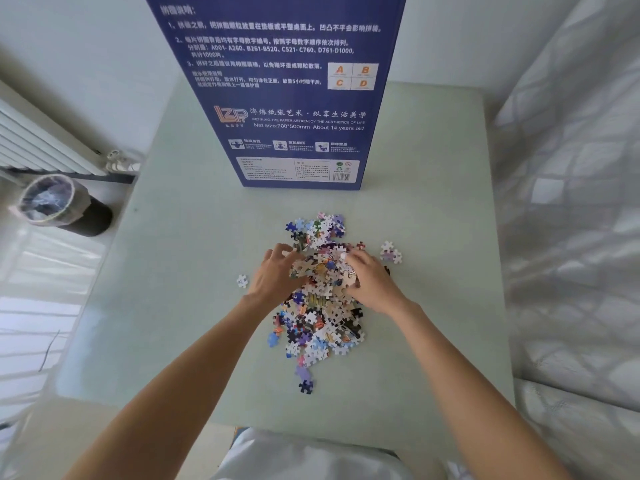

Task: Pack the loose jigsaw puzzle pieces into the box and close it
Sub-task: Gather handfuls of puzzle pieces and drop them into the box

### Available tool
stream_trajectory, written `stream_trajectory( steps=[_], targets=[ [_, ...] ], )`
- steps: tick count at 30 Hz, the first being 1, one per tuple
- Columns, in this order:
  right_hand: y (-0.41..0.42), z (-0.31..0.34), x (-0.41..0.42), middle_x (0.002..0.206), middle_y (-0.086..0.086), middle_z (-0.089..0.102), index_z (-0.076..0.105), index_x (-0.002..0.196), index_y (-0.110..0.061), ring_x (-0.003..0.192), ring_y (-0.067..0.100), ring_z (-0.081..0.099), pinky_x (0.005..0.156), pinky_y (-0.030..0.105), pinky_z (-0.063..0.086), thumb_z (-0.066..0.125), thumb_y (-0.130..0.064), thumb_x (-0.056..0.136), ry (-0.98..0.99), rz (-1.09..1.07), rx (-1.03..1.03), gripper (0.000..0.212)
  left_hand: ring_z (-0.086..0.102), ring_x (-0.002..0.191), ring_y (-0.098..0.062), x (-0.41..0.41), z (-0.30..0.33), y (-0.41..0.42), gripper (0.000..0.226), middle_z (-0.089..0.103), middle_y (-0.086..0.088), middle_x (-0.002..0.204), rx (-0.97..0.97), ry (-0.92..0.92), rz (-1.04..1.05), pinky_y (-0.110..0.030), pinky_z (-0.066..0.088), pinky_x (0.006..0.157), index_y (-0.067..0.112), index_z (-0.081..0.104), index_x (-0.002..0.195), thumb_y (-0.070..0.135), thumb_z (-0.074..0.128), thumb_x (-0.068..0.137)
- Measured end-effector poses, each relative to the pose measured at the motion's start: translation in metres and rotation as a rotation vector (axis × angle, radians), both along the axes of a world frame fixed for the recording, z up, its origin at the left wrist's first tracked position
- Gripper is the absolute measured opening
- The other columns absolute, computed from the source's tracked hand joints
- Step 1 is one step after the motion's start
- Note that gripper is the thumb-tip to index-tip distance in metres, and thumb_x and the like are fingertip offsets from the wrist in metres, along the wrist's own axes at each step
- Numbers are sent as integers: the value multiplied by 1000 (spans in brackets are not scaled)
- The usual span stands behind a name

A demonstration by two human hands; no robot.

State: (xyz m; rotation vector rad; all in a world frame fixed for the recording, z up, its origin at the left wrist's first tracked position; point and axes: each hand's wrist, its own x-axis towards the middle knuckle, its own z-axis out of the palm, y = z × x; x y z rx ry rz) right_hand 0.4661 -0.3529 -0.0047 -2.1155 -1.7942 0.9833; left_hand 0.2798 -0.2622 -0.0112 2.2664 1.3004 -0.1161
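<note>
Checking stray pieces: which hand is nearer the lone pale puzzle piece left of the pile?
Left. The left hand sits just right of the lone pale puzzle piece; the right hand lies across the pile.

The box (287, 98) is cut off by the top edge of the frame, so its top and opening cannot be seen. Its small print near the bottom is too blurred to read. The fingertips of the left hand (273, 271) and right hand (370, 275) are buried in the puzzle pieces (322, 306), hiding whether they grip any. Both arms run out of the bottom edge.
</note>
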Motion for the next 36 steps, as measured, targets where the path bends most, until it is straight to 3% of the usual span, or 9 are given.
stream_trajectory(
  steps=[5, 9, 15, 21, 24, 28, 32, 36],
  targets=[
    [2, -3, 5, 141, 4, 39, 42, 135, -13, 127, 19, 40, 107, 28, 29, 61, -13, 86, 11, -55, 29, 53, 51, 118, -15, 6, 4, 11, 39, 53, 3, 133, 118, 48, -145, -29, 46, 94, 25, 53, 128, 38, 54, 92],
    [13, -7, 3, 128, 8, 48, 38, 137, -15, 113, 20, 51, 97, 27, 42, 68, -9, 81, 12, -92, 38, 63, 53, 116, -13, 12, 4, 19, 39, 55, 6, 131, 156, 80, -239, -26, 48, 88, 28, 50, 131, 40, 50, 94],
    [11, -10, -4, 125, 10, 51, 37, 134, -7, 116, 23, 49, 97, 28, 39, 69, -23, 82, -12, -188, -31, 63, 50, 120, -14, 18, -3, 26, 41, 52, 4, 134, 109, 76, -317, -30, 48, 90, 25, 53, 129, 37, 57, 90],
    [4, -13, -11, 117, 5, 52, 49, 121, -9, 108, 19, 48, 94, 28, 40, 62, -36, 85, -106, -229, -18, 48, 60, 102, -13, 17, -1, 29, 30, 61, 7, 118, 118, 21, -357, -27, 48, 78, 26, 59, 117, 38, 58, 89],
    [0, -8, -16, 119, 4, 54, 47, 127, -9, 108, 17, 51, 91, 27, 42, 60, -34, 87, -114, -241, 12, 49, 62, 99, -13, 16, 8, 29, 32, 61, 8, 119, 110, 15, -348, -26, 47, 77, 27, 59, 120, 40, 54, 92],
    [-10, 2, -22, 108, 5, 63, 47, 128, -10, 91, 16, 58, 87, 29, 48, 59, -31, 88, -94, -249, -1, 46, 65, 92, -12, 10, 23, 29, 35, 63, 8, 121, 60, -22, -258, -26, 47, 76, 26, 60, 122, 40, 56, 91],
    [-17, 13, -21, 128, 3, 57, 49, 131, -13, 117, 20, 54, 100, 29, 37, 65, -25, 85, 26, -315, 1, 50, 67, 86, -10, 0, 40, 30, 34, 71, 5, 105, 43, -100, -117, -23, 48, 72, 28, 63, 118, 39, 63, 86],
    [-15, 34, -18, 127, 4, 56, 52, 128, -12, 118, 20, 51, 101, 28, 33, 67, -22, 84, 62, -326, 57, 48, 69, 83, -13, -8, 65, 30, 37, 73, 2, 92, 70, -220, -32, -30, 54, 75, 25, 61, 117, 40, 66, 83]
  ],
)
